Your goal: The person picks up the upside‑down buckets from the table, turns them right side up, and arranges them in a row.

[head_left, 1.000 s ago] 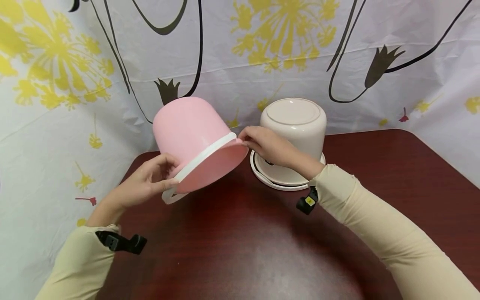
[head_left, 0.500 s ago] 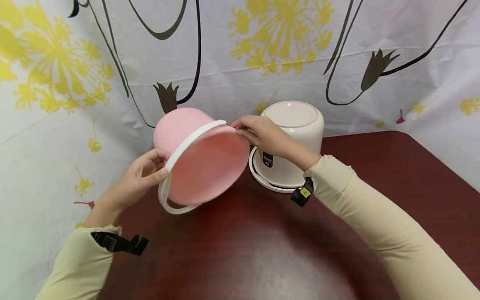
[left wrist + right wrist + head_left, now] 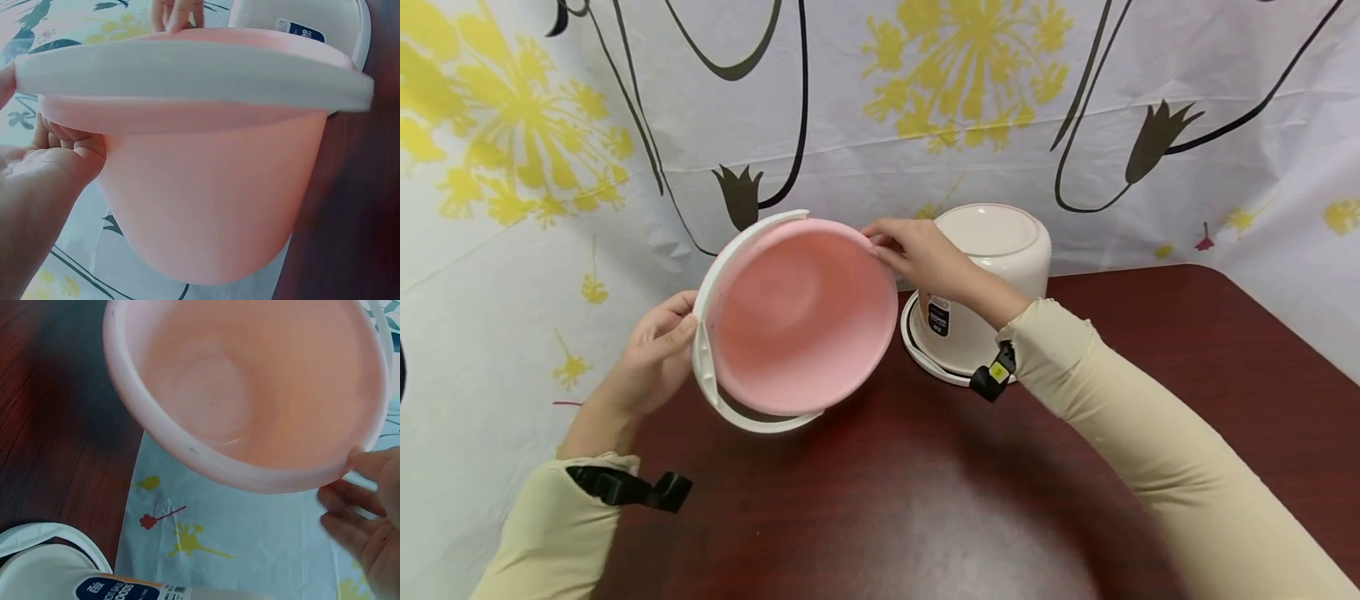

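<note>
Between my two hands a pink bucket point(image 3: 797, 325) is tilted on its side, its open mouth facing me and its inside bare. My left hand point(image 3: 655, 354) grips the left edge, thumb on the white handle point(image 3: 703, 358) and fingers behind the rim. In the left wrist view those fingers curl under the pink rim point(image 3: 187, 115). My right hand point(image 3: 925, 257) pinches the upper right of the rim, thumb inside and fingers outside, as the right wrist view also shows at the bucket's rim point(image 3: 262, 478).
A cream bucket point(image 3: 1000, 250) stands upside down behind my right hand, its white handle point(image 3: 936, 371) lying around its base and a dark label point(image 3: 938, 318) on its side. The dark red table point(image 3: 880, 500) meets a flower-patterned cloth point(image 3: 850, 108) at the back and left.
The pink bucket has turned from mouth-down to mouth facing me. My left hand has shifted left and slightly up with it; my right hand has risen a little, still on the rim.
</note>
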`<state>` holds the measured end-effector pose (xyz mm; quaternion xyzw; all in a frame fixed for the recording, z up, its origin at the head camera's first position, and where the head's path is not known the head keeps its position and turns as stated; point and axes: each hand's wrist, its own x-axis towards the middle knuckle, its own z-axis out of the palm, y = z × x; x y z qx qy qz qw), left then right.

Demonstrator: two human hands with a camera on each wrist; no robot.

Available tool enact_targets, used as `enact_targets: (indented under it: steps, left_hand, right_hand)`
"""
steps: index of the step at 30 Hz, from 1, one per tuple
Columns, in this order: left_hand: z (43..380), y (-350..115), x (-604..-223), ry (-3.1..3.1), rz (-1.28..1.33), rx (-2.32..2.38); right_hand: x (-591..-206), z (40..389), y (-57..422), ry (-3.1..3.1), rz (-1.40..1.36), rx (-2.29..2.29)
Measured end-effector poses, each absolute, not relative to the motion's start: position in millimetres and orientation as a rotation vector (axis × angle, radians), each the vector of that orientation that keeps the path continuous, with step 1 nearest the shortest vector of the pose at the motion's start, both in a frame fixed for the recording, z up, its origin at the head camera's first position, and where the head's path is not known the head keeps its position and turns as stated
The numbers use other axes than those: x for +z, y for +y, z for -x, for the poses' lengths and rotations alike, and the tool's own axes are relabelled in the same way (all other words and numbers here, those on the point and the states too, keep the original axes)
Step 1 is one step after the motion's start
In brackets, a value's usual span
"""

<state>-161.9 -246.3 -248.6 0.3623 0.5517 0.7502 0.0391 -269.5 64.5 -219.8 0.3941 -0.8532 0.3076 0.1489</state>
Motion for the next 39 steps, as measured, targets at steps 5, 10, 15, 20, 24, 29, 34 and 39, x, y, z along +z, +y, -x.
enact_targets:
  steps: [5,10,15,20,24,29,34,39]
  left_hand:
    - [163.3,-249.0,-251.8,1.440,-1.142,2.432]
    - [166.6,-250.9,-254.2,1.182,-1.196,2.496]
    - [164.9,-252.1,-259.0,0.966,-1.080,2.615]
    - [160.3,-252.9,-264.0,0.831,-0.905,2.740]
    - [160.8,-251.2,-264.6,0.666,-0.854,2.780]
    - [164.6,-246.2,-260.8,0.533,-0.790,2.843]
    - [170.7,-244.9,-258.8,0.483,-0.686,2.886]
    - [177.6,-247.8,-263.0,0.470,-0.589,2.878]
  right_hand:
    - [-219.0,268.4,65.9,-2.545,-1.054,0.914]
    - [-219.2,269.5,66.7,-2.579,-0.990,1.034]
    - [-221.8,270.9,67.1,-2.642,-0.980,1.291]
    - [-224.8,270.1,67.9,-2.745,-0.967,1.609]
    - [-226.0,267.2,68.2,-2.715,-0.919,1.777]
    - [-224.3,263.8,65.7,-2.451,-0.771,2.083]
    - [-221.5,264.0,62.0,-2.365,-0.685,2.108]
    - [-222.0,266.1,56.8,-2.377,-0.594,2.065]
